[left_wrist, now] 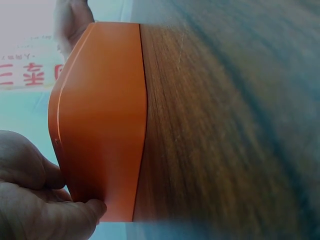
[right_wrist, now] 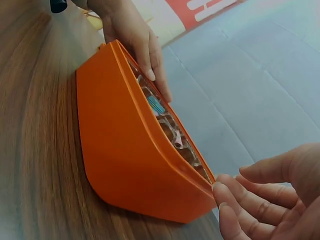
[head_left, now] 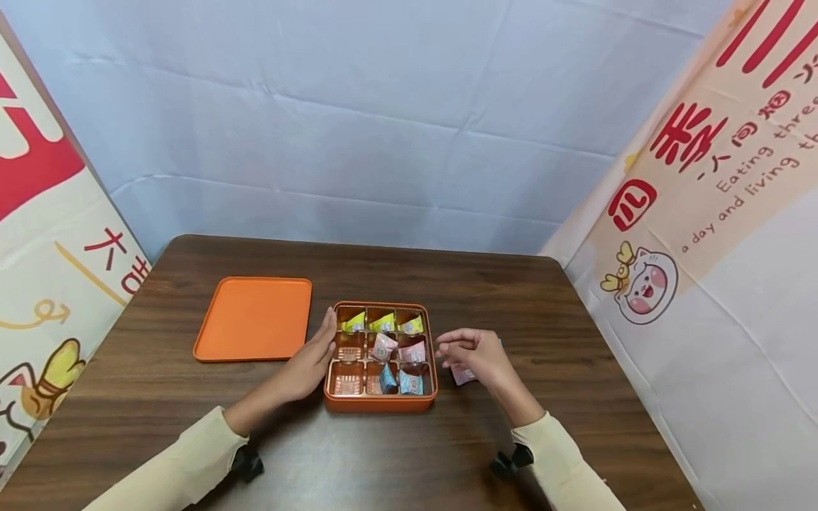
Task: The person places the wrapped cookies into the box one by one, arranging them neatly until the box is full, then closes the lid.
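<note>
An orange box (head_left: 381, 404) with a compartmented plastic insert stands on the table. Three yellow packets (head_left: 383, 323) fill its back row. Pink packets (head_left: 385, 348) lie in the middle and right compartments of the middle row; blue packets (head_left: 411, 383) in those of the front row. Fairly straight fingers of my left hand (head_left: 308, 367) rest along the box's left side. Beside the right side is my right hand (head_left: 481, 358), loosely bent and holding nothing, its fingertips at the box corner in the right wrist view. A pink-purple packet (head_left: 463, 375) lies partly hidden beneath it.
An orange lid-like tray (head_left: 254, 319) lies flat on the brown wooden table (head_left: 377, 468), left of the box. Pale blue cloth (head_left: 358, 142) hangs behind the table. Printed cloths (head_left: 722, 298) hang at both sides.
</note>
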